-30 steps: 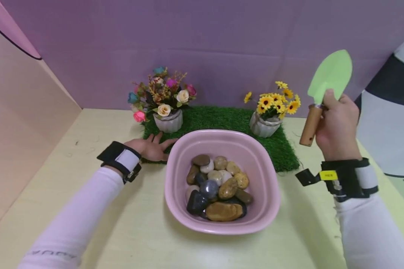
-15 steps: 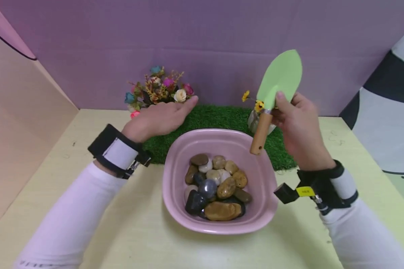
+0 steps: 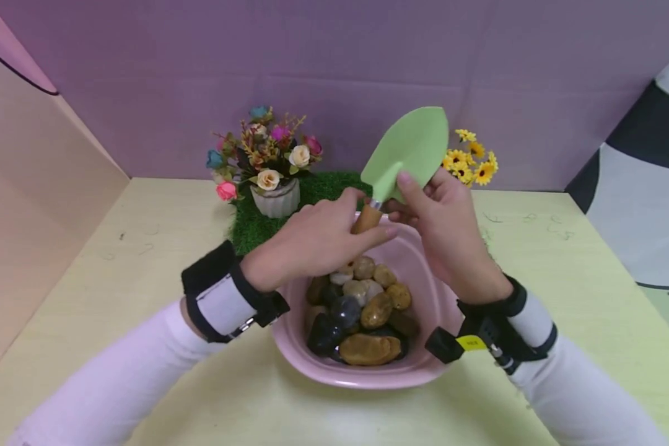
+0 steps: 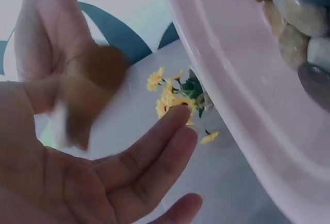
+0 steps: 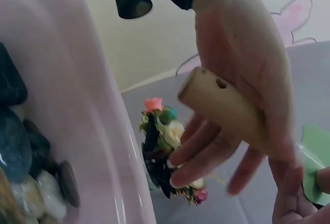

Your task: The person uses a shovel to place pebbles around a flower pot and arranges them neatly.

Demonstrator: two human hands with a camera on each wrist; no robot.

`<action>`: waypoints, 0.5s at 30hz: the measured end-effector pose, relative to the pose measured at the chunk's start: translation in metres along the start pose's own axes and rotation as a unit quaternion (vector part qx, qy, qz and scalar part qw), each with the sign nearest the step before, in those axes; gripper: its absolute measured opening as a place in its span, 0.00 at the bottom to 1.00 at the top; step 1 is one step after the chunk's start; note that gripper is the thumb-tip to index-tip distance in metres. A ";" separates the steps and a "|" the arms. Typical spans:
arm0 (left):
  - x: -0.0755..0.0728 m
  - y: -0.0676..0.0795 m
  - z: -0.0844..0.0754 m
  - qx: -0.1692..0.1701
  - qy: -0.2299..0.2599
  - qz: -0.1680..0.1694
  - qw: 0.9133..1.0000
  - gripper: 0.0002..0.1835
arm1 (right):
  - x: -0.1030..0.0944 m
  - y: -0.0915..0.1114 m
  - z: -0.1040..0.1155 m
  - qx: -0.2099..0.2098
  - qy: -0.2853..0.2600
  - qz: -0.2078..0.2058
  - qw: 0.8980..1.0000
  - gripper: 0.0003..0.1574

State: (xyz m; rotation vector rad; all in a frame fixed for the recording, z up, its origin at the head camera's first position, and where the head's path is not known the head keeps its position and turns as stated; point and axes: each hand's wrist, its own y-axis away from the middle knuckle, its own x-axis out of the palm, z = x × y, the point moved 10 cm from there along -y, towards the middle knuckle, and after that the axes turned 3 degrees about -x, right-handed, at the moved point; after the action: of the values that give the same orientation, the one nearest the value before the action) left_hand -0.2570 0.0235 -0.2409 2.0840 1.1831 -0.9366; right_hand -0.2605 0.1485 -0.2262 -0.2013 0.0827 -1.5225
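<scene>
- So, far left: white left sleeve [image 3: 111, 371], then a black-and-white wrist strap [image 3: 225, 303], both over the pale table [image 3: 161, 248].
- Mixed flowers [image 3: 269, 178] in a ribbed pot [image 3: 277, 199], upright on the green grass mat [image 3: 251, 229]. Purple backdrop [image 3: 334, 49] behind.
- Left hand [image 3: 318, 238], over the tub's left side: thumb and index either side of the trowel's wooden handle [image 3: 368, 218], pinching it near the metal collar. Remaining fingers reach past the handle, slightly spread in the left wrist view. Handle blurred there, so can't tell how firm the grip is.
- Pink tub [image 3: 362, 379], centre of the table, below both hands. Stones [image 3: 376, 310] piled in it: brown, pale, dark, glossy.
- Trowel [image 3: 412, 148], between the hands, above the tub's far side, tilted: green blade up and right, handle down and left.
- Right hand [image 3: 451, 229]: thumb flat on the blade's near face by the neck, fingers behind, pinching the blade. Exact fingertip contact hidden.
- Yellow flowers [image 3: 474, 164] just beyond the right hand, partly covered.
- Far right: black-and-white panel [image 3: 647, 161].
</scene>
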 end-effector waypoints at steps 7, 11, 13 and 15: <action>-0.001 -0.002 0.004 0.019 0.060 -0.018 0.998 0.10 | 0.008 0.004 0.001 -0.029 0.066 0.008 0.997 0.16; -0.003 -0.003 0.007 0.024 0.110 -0.026 0.993 0.05 | 0.010 0.003 -0.003 -0.029 0.112 0.018 0.993 0.21; -0.005 -0.003 0.009 0.028 0.118 -0.036 0.992 0.05 | 0.011 0.003 -0.007 -0.015 0.130 0.036 0.991 0.24; -0.008 -0.003 0.012 0.029 0.114 -0.049 0.992 0.07 | 0.012 0.003 -0.012 0.001 0.146 0.058 0.988 0.27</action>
State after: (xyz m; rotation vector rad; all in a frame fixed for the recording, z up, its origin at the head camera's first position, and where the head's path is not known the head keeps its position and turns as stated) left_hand -0.2660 0.0113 -0.2420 2.2424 1.4012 -0.8003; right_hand -0.2593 0.1355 -0.2372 0.0298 0.3208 -1.4271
